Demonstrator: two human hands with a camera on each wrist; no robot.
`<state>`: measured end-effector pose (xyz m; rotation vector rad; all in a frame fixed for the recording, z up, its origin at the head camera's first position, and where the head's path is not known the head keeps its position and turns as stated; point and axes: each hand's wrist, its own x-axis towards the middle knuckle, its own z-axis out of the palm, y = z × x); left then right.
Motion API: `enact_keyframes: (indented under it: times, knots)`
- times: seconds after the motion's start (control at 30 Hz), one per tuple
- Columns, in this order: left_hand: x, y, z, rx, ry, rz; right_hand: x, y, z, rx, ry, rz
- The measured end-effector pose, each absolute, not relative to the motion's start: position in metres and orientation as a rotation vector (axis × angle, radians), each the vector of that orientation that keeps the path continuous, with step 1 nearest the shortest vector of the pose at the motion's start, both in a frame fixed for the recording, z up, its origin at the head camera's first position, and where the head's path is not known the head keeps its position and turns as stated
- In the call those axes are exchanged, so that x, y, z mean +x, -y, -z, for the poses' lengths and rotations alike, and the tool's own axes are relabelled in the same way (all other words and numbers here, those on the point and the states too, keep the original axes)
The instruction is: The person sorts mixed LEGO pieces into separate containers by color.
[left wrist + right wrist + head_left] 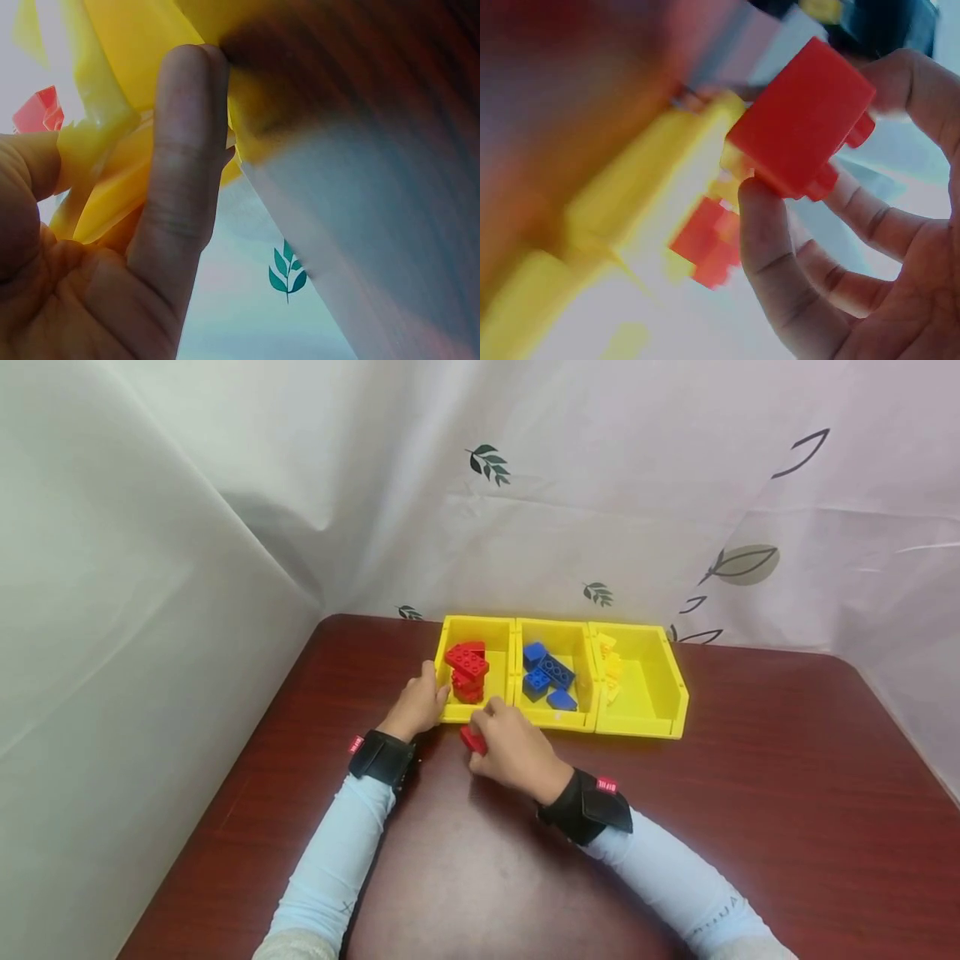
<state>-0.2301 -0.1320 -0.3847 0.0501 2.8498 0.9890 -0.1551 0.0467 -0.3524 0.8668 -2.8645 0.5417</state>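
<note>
My right hand (517,752) pinches a red toy brick (802,116) between thumb and fingers, just in front of the left yellow bin (500,681). Its studs point toward the palm in the right wrist view. With thumb and fingers on either side of its wall, my left hand (414,703) grips that bin at the left front corner. The left wrist view shows a long finger (184,150) lying along the bin's outside. Inside the left bin lies a pile of red bricks (468,668).
The middle bin (555,720) holds several blue bricks (555,671). Yellow bricks (611,668) lie along the left side of the right bin (660,668). All the bins stand joined in a row on a dark red wooden table (787,777), with a pale leaf-patterned curtain (600,527) behind.
</note>
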Motion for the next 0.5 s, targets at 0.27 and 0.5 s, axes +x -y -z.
enact_keyframes:
  times: [0.27, 0.5]
  knots:
    - [-0.231, 0.133, 0.386, 0.11, -2.878, -0.983, -0.2, -0.022, 0.312, 0.811, 2.893, -0.43]
    - [-0.229, 0.133, 0.382, 0.086, -2.851, -0.996, -0.24, -0.009, 0.302, 0.748, 2.966, -0.349]
